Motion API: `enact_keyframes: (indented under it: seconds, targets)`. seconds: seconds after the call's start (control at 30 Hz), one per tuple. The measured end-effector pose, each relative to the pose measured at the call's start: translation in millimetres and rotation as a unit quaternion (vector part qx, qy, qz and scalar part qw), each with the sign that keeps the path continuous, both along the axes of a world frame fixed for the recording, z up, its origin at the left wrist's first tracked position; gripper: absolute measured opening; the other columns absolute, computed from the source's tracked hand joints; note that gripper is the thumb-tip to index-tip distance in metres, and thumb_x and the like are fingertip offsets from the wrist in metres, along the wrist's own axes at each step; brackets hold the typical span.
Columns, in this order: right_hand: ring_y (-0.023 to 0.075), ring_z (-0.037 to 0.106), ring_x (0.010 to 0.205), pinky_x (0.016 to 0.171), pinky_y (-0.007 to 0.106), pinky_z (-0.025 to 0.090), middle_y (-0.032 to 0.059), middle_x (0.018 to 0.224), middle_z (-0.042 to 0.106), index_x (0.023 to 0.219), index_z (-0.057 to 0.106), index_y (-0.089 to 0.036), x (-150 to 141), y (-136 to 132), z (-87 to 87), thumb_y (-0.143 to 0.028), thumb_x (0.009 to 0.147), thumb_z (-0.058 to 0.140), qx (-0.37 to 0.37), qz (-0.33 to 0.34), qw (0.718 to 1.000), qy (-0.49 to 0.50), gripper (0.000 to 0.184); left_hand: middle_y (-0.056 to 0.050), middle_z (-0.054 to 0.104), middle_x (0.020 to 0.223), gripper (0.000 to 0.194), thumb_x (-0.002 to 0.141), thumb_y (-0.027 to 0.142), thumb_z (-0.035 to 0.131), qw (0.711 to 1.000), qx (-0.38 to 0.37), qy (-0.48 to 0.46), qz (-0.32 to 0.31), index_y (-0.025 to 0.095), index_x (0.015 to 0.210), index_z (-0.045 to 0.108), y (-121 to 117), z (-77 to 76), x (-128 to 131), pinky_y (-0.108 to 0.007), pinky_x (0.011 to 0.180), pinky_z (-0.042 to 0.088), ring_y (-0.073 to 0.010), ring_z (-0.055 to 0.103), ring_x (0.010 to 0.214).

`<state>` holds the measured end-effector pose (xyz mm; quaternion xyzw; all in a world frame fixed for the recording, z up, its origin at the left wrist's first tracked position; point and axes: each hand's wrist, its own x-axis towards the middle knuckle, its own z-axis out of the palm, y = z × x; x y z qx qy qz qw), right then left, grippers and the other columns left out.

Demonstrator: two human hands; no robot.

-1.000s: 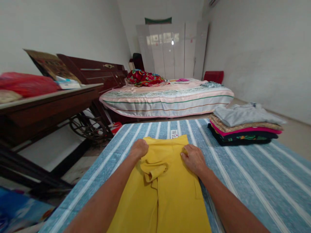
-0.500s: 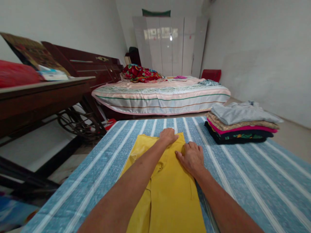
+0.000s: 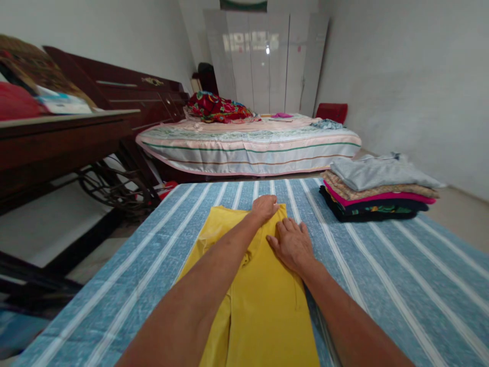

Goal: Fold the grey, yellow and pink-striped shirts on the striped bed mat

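Observation:
A yellow garment [image 3: 267, 300] lies lengthwise, folded narrow, on a blue and white striped cloth [image 3: 133, 285]. At its far edge, my left hand [image 3: 264, 208] is closed with the fingers curled on the fabric near the right corner. My left forearm crosses over the garment and hides part of it. My right hand [image 3: 293, 243] rests palm down along the garment's right side, thumb apart from the fingers, pressing on the cloth. A small gathered spot with a hole shows beside my left forearm.
To the right stands a stack of folded clothes [image 3: 378, 191], grey on top. Beyond the striped surface is a bed [image 3: 248, 148] with a red flowered blanket [image 3: 221, 108]. A dark wooden table [image 3: 64, 132] with a wheel beneath it stands at the left.
My right hand has slid slightly left, further onto the garment's edge. My left hand keeps its place at the far corner. The whole view has shifted a little.

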<state>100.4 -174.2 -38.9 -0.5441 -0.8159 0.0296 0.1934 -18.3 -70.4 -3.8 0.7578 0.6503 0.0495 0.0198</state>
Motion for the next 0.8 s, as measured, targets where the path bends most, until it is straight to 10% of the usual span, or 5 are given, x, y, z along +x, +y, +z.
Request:
enact_keyframes:
  seconds: [0.43, 0.8]
  targets:
    - [0.0291, 0.029, 0.132, 0.105, 0.045, 0.023, 0.0162, 0.14, 0.04, 0.128, 0.046, -0.012, -2.0, 0.6, 1.9, -0.047, 0.094, 0.037, 0.003, 0.03, 0.999, -0.029, 0.05, -0.008, 0.069, 0.099, 0.02, 0.077, 0.03, 0.054, 0.995, -0.025, 0.056, 0.081, 0.02, 0.088, 0.068, -68.7, 44.4, -89.0, -0.028, 0.079, 0.045, -0.0221, 0.062, 0.097]
    - [0.0322, 0.028, 0.132, 0.106, 0.042, 0.022, 0.0214, 0.141, 0.036, 0.134, 0.04, -0.005, -18.9, 35.6, -8.3, -0.061, 0.091, 0.028, -0.035, 0.099, 0.991, -0.088, 0.071, -0.011, 0.071, 0.088, 0.022, 0.068, 0.038, 0.065, 0.981, -0.094, -0.002, 0.172, 0.016, 0.072, 0.068, -103.1, 36.5, -122.1, -0.03, 0.073, 0.048, -0.0242, 0.065, 0.087]
